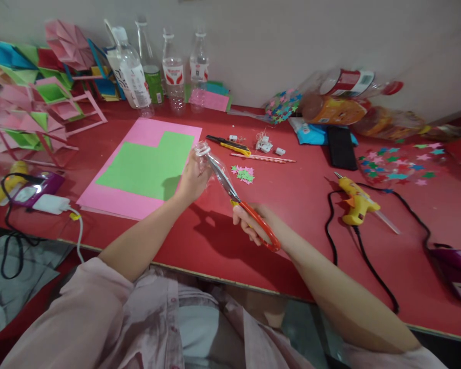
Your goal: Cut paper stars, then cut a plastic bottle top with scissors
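Note:
My left hand (195,177) is closed around the clear top of a plastic bottle (203,149), its neck pointing up and away from me. In my right hand (249,225) is a pair of scissors (258,223) with red-orange handles. The metal blades reach up to the left and meet the bottle piece by its neck; whether they are cutting into the plastic cannot be told. Both hands are above the red table. Just beyond them lie a pile of pink and green paper stars (244,174), a yellow utility knife (230,145) and a pink striped straw (263,158).
Pink and green paper sheets (142,169) lie left. Plastic bottles (173,72) stand by the wall; others lie back right. A yellow glue gun (359,201) with a black cord rests right, near a black phone (341,147). Folded paper crafts (42,97) crowd the left.

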A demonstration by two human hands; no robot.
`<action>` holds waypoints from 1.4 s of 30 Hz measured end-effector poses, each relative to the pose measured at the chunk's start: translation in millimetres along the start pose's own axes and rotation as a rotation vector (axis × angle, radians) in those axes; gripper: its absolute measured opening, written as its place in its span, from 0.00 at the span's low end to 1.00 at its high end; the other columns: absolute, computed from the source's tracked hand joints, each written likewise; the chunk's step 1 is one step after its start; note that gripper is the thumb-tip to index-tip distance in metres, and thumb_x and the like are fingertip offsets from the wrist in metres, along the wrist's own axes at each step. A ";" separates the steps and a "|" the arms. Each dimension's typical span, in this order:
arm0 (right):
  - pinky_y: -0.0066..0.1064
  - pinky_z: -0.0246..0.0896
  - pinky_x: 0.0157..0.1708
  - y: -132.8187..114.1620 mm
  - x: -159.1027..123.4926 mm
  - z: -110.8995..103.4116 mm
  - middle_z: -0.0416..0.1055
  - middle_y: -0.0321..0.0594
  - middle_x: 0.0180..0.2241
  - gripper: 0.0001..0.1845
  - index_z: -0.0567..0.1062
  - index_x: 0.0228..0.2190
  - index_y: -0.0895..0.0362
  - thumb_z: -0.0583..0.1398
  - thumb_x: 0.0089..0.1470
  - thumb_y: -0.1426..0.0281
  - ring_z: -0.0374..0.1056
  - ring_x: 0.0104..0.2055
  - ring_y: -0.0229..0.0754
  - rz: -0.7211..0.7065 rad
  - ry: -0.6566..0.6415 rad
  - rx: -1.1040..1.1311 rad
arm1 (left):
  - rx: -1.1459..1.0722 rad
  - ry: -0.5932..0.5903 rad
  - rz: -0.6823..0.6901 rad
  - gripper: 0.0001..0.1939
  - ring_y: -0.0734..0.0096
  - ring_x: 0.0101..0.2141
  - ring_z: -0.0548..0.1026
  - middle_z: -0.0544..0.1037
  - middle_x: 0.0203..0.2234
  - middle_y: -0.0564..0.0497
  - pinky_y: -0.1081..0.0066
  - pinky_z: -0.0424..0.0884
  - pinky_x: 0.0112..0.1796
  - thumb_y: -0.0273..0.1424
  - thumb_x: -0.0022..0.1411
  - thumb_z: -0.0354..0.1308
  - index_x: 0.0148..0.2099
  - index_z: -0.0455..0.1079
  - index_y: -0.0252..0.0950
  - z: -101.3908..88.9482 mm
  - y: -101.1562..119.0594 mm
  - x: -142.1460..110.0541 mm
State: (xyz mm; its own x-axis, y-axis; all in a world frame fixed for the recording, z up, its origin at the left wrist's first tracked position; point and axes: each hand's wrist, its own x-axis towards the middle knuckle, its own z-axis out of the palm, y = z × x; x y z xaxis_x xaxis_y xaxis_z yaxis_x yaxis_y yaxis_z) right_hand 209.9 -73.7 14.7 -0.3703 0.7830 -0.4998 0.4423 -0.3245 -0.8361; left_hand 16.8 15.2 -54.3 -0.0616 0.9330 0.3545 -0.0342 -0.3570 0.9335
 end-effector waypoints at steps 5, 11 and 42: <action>0.25 0.55 0.14 3.3 -0.9 -0.4 0.54 0.23 0.09 0.23 0.67 0.24 0.55 0.58 0.53 0.48 0.53 0.09 0.30 -0.063 0.000 -0.011 | -0.054 0.224 -0.067 0.11 0.63 0.43 0.73 0.69 0.34 0.51 0.58 0.69 0.48 0.38 0.60 0.59 0.40 0.60 0.41 -7.2 4.4 9.8; 0.27 0.59 0.18 4.8 4.3 -4.9 0.55 0.25 0.09 0.25 0.67 0.23 0.54 0.58 0.51 0.45 0.54 0.10 0.31 -0.168 0.230 0.066 | -0.308 0.124 -0.265 0.18 0.65 0.43 0.75 0.73 0.37 0.51 0.60 0.71 0.47 0.38 0.53 0.65 0.41 0.61 0.41 -6.5 12.6 6.9; 0.29 0.49 0.20 20.1 25.9 -11.7 0.57 0.31 0.16 0.18 0.67 0.24 0.55 0.59 0.46 0.53 0.54 0.18 0.35 -0.177 0.509 -0.203 | -0.604 -0.455 -0.633 0.17 0.58 0.44 0.80 0.82 0.40 0.47 0.54 0.75 0.47 0.31 0.55 0.60 0.48 0.70 0.40 6.4 30.5 -15.5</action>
State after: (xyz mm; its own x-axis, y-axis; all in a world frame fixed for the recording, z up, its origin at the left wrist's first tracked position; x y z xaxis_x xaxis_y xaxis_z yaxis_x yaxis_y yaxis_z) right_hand 218.8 -53.7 -12.4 -0.0351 0.9892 -0.1420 0.5761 -0.0961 -0.8117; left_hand 23.1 -9.9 -31.0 0.5293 0.8430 -0.0954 -0.4404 0.3692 0.8184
